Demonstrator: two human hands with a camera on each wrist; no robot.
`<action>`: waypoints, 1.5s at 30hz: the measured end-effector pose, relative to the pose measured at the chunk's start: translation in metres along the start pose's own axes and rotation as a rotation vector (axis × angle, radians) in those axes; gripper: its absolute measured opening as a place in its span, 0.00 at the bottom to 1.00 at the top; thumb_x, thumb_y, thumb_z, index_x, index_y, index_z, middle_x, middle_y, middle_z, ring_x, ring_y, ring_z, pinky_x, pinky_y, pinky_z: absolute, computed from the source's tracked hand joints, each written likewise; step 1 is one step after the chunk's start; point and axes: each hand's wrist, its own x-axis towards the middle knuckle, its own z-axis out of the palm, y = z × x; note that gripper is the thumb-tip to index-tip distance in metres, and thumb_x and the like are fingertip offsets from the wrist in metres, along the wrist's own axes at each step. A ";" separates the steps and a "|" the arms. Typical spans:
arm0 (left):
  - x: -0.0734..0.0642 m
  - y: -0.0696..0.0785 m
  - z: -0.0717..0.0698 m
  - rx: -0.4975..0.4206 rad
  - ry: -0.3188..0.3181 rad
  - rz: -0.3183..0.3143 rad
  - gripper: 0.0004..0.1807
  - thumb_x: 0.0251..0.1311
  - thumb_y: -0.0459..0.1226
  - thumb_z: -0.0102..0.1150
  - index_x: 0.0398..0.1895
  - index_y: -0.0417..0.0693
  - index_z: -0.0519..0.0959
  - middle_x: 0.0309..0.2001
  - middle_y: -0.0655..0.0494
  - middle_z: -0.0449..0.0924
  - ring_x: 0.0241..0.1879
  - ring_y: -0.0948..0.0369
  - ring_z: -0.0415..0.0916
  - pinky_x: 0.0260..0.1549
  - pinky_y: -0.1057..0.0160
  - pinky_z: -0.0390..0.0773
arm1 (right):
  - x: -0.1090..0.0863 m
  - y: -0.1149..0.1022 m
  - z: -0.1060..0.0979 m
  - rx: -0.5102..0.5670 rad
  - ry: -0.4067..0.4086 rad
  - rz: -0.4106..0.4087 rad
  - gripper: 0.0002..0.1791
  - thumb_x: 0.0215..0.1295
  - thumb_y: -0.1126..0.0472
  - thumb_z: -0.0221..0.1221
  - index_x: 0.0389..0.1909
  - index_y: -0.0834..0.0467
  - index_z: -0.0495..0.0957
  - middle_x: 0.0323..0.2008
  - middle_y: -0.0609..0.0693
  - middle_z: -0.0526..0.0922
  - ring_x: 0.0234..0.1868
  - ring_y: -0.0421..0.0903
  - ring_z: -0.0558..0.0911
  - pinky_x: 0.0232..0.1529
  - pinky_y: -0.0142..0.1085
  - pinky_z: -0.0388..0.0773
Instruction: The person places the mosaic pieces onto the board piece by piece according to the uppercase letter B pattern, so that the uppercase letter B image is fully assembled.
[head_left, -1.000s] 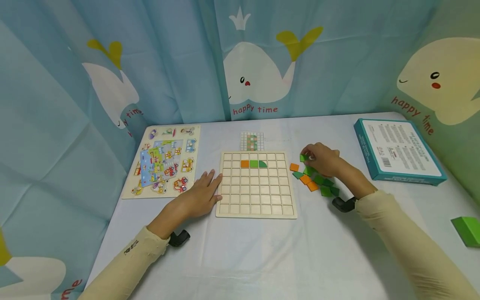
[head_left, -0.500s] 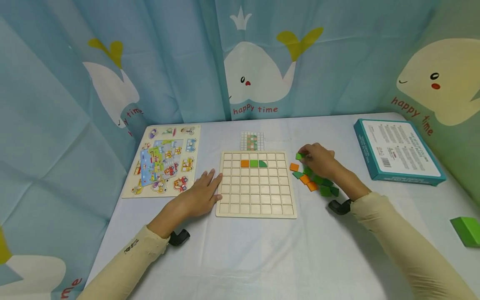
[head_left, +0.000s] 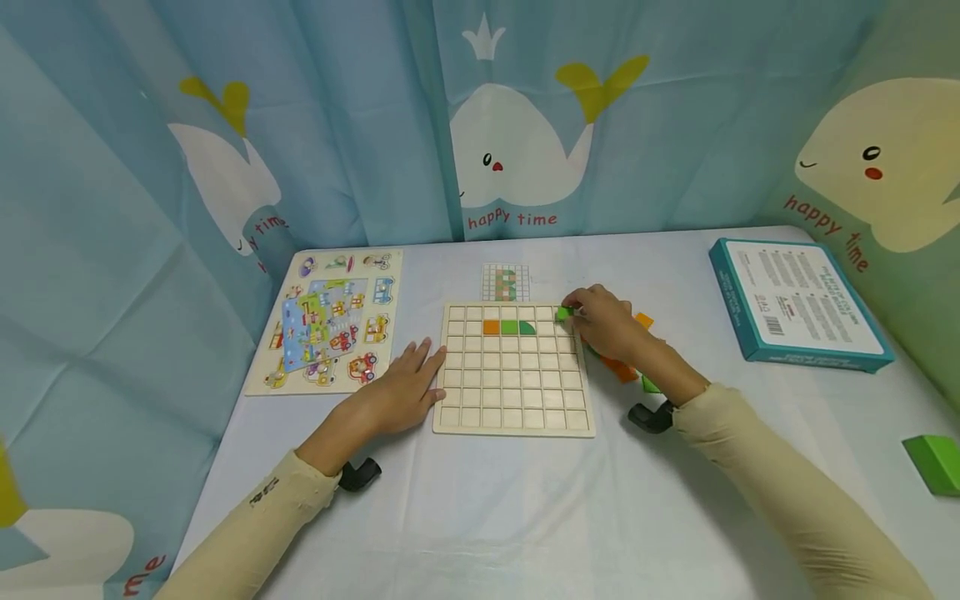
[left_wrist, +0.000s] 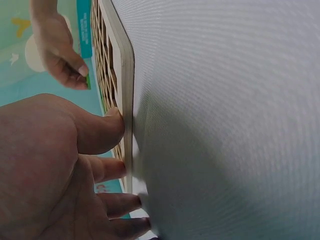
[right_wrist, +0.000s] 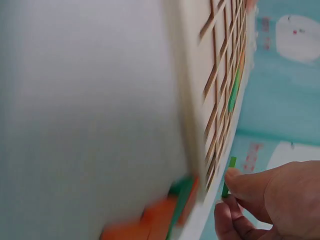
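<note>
A pale wooden grid board [head_left: 510, 400] lies mid-table. In one of its upper rows sit an orange square tile [head_left: 491, 327], a green square tile [head_left: 509, 327] and a darker green quarter-round tile [head_left: 527, 328]. My left hand [head_left: 397, 396] rests at the board's left edge, fingers extended; the left wrist view shows its thumb [left_wrist: 107, 131] against the edge. Between thumb and fingertips, my right hand [head_left: 609, 325] pinches another green tile [right_wrist: 230, 177], held over the board's upper right corner. Loose orange tiles [head_left: 621, 370] and green ones lie under that hand, partly hidden.
Behind the board lies a small pattern card [head_left: 506, 283] with a printed grid. A picture puzzle board [head_left: 258, 379] with cards on it is at the left. To the right are a teal box [head_left: 810, 300] and a green block [head_left: 933, 463]. A whale-print curtain [head_left: 390, 125] hangs behind.
My right hand has carried the pinched green tile leftward from the loose pile to the board's upper right corner. The left hand has stayed at the board's edge.
</note>
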 end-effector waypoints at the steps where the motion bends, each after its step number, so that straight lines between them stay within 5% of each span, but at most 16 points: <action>1: 0.000 0.000 0.000 0.000 0.000 -0.002 0.39 0.83 0.51 0.45 0.87 0.45 0.46 0.86 0.39 0.37 0.85 0.40 0.34 0.81 0.40 0.48 | 0.001 -0.004 0.003 0.005 -0.003 -0.008 0.18 0.81 0.65 0.55 0.66 0.67 0.74 0.60 0.67 0.75 0.63 0.64 0.75 0.58 0.63 0.62; 13: 0.000 0.001 -0.002 0.010 -0.004 0.012 0.39 0.83 0.50 0.44 0.87 0.45 0.46 0.86 0.39 0.37 0.85 0.40 0.34 0.81 0.40 0.48 | 0.008 -0.048 0.038 0.007 -0.031 -0.136 0.16 0.77 0.63 0.62 0.61 0.63 0.78 0.57 0.61 0.79 0.59 0.58 0.78 0.58 0.61 0.64; 24: 0.001 0.001 -0.002 0.016 -0.005 0.014 0.39 0.84 0.50 0.44 0.87 0.45 0.46 0.86 0.39 0.37 0.85 0.40 0.35 0.81 0.41 0.47 | 0.016 -0.073 0.053 -0.036 -0.040 -0.150 0.08 0.74 0.62 0.66 0.51 0.56 0.84 0.50 0.51 0.83 0.55 0.50 0.78 0.55 0.55 0.66; 45: -0.001 -0.001 -0.001 -0.017 -0.005 0.008 0.39 0.83 0.50 0.45 0.87 0.45 0.46 0.86 0.39 0.36 0.85 0.40 0.33 0.81 0.41 0.46 | 0.011 -0.073 0.053 -0.071 -0.021 -0.213 0.10 0.73 0.62 0.67 0.52 0.56 0.87 0.53 0.54 0.82 0.54 0.54 0.78 0.50 0.52 0.68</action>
